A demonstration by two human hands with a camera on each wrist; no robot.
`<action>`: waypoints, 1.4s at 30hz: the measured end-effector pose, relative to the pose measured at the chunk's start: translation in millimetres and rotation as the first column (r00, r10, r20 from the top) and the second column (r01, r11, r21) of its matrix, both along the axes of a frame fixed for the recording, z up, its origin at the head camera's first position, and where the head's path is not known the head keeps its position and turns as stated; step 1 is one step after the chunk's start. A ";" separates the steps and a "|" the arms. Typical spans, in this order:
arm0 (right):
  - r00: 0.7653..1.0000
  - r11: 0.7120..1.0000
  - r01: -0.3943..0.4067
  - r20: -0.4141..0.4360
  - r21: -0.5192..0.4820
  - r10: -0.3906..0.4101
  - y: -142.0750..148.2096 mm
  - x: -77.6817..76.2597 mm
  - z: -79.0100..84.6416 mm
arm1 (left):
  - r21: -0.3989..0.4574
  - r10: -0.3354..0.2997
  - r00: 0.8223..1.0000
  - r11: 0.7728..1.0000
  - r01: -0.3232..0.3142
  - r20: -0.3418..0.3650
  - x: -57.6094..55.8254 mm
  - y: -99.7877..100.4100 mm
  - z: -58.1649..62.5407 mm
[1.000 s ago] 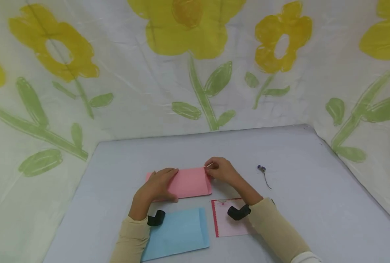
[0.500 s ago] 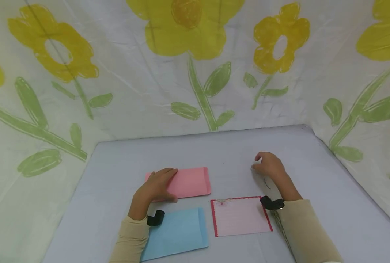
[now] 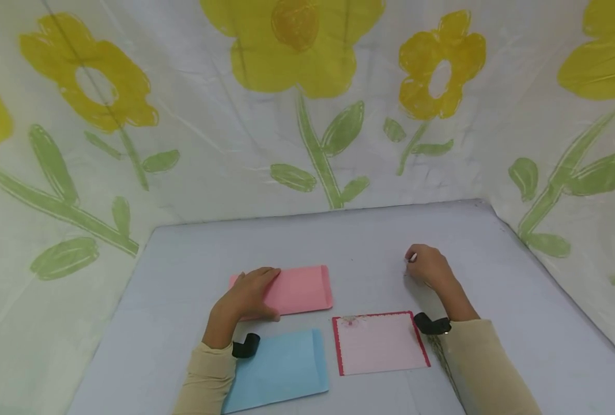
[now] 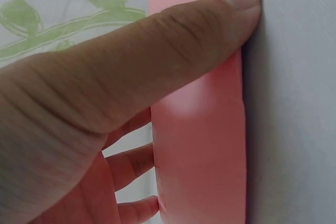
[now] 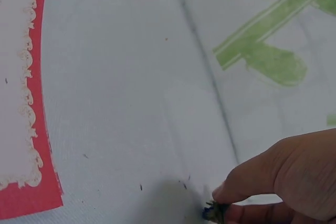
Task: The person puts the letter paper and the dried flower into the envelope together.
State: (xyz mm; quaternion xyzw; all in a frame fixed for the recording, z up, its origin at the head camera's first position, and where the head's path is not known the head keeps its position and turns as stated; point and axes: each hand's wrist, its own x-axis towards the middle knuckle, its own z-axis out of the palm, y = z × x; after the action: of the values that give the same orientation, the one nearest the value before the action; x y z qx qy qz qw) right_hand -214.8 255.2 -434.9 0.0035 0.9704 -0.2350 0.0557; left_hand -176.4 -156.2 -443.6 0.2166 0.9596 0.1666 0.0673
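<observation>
A pink envelope (image 3: 301,290) lies toward the back left of the table. My left hand (image 3: 250,293) rests across its left part, thumb at the near edge and fingers at the far edge. In the left wrist view the thumb (image 4: 199,30) lies over one long edge of the pink paper. Farther right, my right hand (image 3: 429,266) is low over the table. In the right wrist view its thumb and finger pinch a small dried flower (image 5: 213,212) with a dark blue head. The flower's stem is mostly hidden by the hand.
A light blue envelope (image 3: 281,369) lies in front of the pink one. To its right is a pink card (image 3: 380,344) with a red border. Thin dried stems (image 3: 444,363) lie partly under the right forearm. Flower-painted cloth (image 3: 208,144) hangs behind the table.
My right hand has left the pink envelope's right end, moved right to the dried flower and now pinches it. The left hand stays on the pink envelope.
</observation>
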 end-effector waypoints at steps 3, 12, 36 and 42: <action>0.999 0.999 -0.017 -0.031 -0.032 0.016 -0.5 0.9 5.8 | 0.007 0.005 1.000 1.000 -0.005 0.001 0.3 -0.3 -0.2; 0.994 0.830 -0.075 0.023 -0.552 0.105 -8.6 -0.4 18.4 | 0.003 0.015 1.000 1.000 -0.015 -0.005 -0.9 -1.4 0.7; 0.970 0.698 -0.044 0.136 -0.715 0.200 -38.3 -8.4 -9.2 | 0.003 0.023 1.000 1.000 -0.023 0.012 -0.4 1.0 4.0; 0.972 0.744 -0.084 0.111 -0.662 0.208 -51.1 -8.2 -9.2 | 0.005 0.031 0.999 1.000 -0.031 0.021 0.1 1.5 4.6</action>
State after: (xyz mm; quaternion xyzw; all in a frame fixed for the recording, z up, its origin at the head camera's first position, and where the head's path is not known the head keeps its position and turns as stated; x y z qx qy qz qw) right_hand -223.0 204.2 -444.1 -0.0715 0.8155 -0.5522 0.1580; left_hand -176.2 -154.8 -439.0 0.2002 0.9616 0.1723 0.0741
